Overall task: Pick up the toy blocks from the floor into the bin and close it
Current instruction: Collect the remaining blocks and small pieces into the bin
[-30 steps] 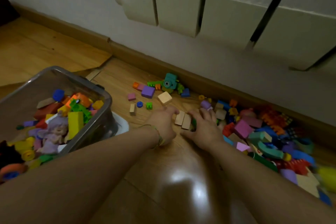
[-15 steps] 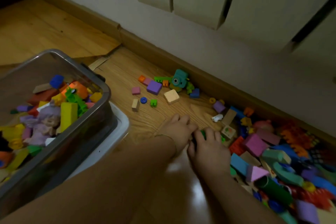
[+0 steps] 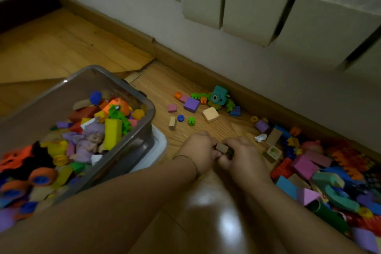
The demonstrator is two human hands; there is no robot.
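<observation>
A clear grey bin [image 3: 132, 151] stands on the floor at the left, partly filled with coloured blocks and toys. My left hand [image 3: 199, 151] and my right hand [image 3: 243, 158] are pressed together on the floor in the middle, both closed around a small clump of wooden blocks [image 3: 222, 148] gathered between them. Beyond my hands lie loose blocks: a cream cube [image 3: 210, 114], a purple cube [image 3: 191, 105], a teal toy camera [image 3: 219, 95]. A large pile of mixed blocks [image 3: 321, 175] spreads along the right.
A white lid [image 3: 159, 146] lies under the bin's right corner. A brown skirting board [image 3: 206, 68] and white wall run behind the blocks, with a radiator [image 3: 257, 0] above. Wooden floor extends to the far left.
My hands have swept together over the flat wooden blocks and now clutch them between the fingers. The camera has shifted, so the bin sits more centrally.
</observation>
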